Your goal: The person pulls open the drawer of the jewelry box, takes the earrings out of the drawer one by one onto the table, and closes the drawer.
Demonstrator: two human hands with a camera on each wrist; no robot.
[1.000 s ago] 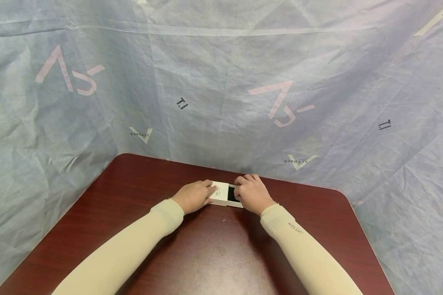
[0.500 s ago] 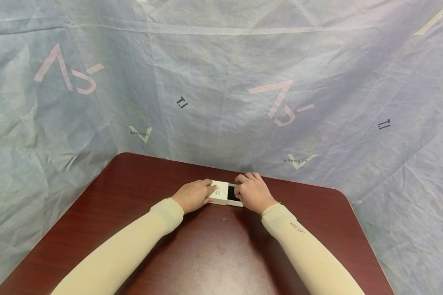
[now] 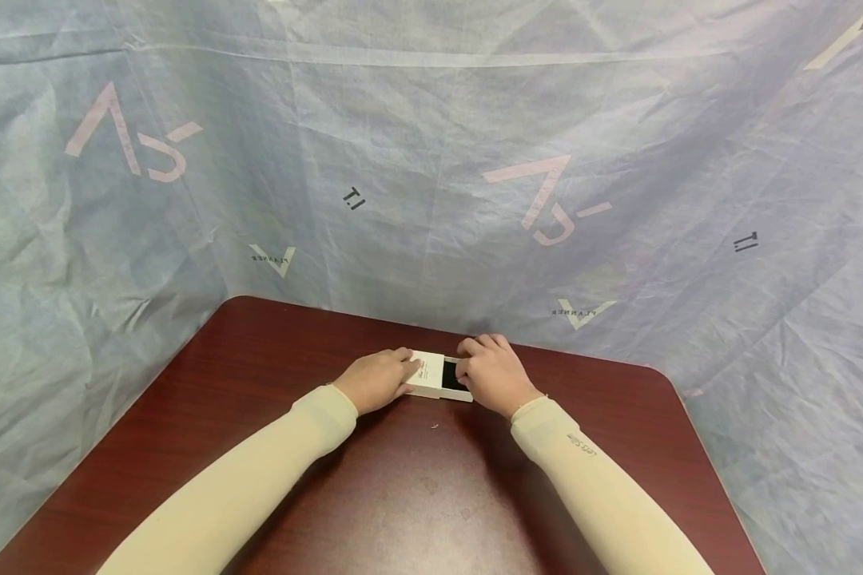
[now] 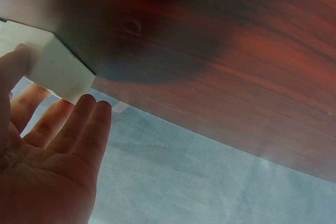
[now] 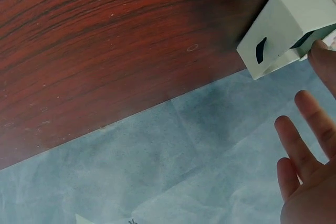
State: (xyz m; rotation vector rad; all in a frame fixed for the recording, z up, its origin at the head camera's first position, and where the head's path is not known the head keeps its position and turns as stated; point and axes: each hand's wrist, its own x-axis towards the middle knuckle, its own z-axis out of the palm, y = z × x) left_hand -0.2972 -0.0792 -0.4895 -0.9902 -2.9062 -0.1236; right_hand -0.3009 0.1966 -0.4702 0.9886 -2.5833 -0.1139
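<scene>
A small white drawer-style box (image 3: 428, 370) with dark print on its cover lies on the table, its drawer (image 3: 457, 394) slid partly out to the right and showing a black inside. My left hand (image 3: 374, 382) grips the cover's left end; in the left wrist view its thumb and fingers lie on opposite sides of the box. Over the drawer is my right hand (image 3: 498, 375). In the right wrist view one digit reaches into the drawer beside the cover, while the other visible fingers stand apart from it. Whether it pinches anything in there is hidden. The drawer's end wall has a curved slot (image 5: 261, 51).
The dark red wooden table (image 3: 403, 495) has rounded far corners, and its back edge runs just beyond the box. A tiny pale scrap (image 3: 435, 426) lies in front of the box. Grey-blue printed cloth (image 3: 417, 160) hangs around the table.
</scene>
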